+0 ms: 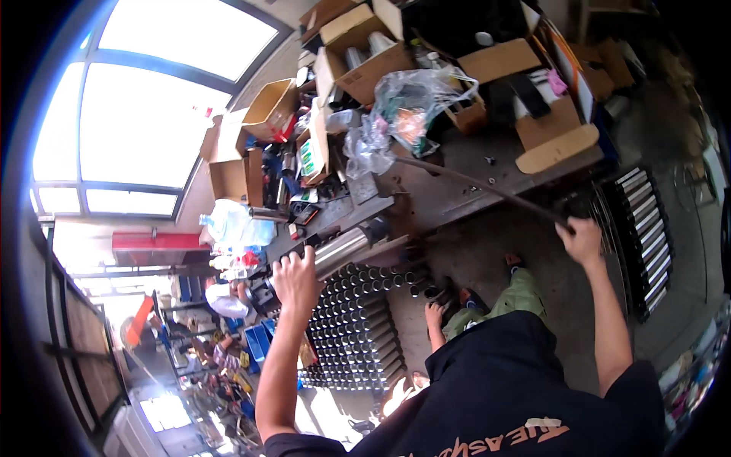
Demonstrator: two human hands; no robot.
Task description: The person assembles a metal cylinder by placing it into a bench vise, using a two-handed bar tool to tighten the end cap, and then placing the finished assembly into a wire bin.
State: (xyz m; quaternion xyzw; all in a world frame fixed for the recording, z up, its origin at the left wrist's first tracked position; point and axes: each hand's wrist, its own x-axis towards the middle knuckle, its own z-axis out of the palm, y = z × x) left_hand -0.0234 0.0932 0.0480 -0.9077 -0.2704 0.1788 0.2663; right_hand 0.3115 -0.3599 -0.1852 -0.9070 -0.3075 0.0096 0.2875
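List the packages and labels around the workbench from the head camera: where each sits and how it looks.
Open brown cardboard box: bench top, far end, holding pale cylinders.
Small open brown cardboard box: left, near the window, red item inside.
Clear crumpled plastic bag: bench middle, orange and green contents.
Green-and-white printed packet: left of the bag, upright.
Flat tan cardboard sheet: right bench edge.

Cardboard boxes (358, 57), plastic bag (415, 103).

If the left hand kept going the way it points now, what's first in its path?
Likely the shiny metal cylinder on the cluttered workbench: the left hand already rests at its dark end. Depth is unclear.
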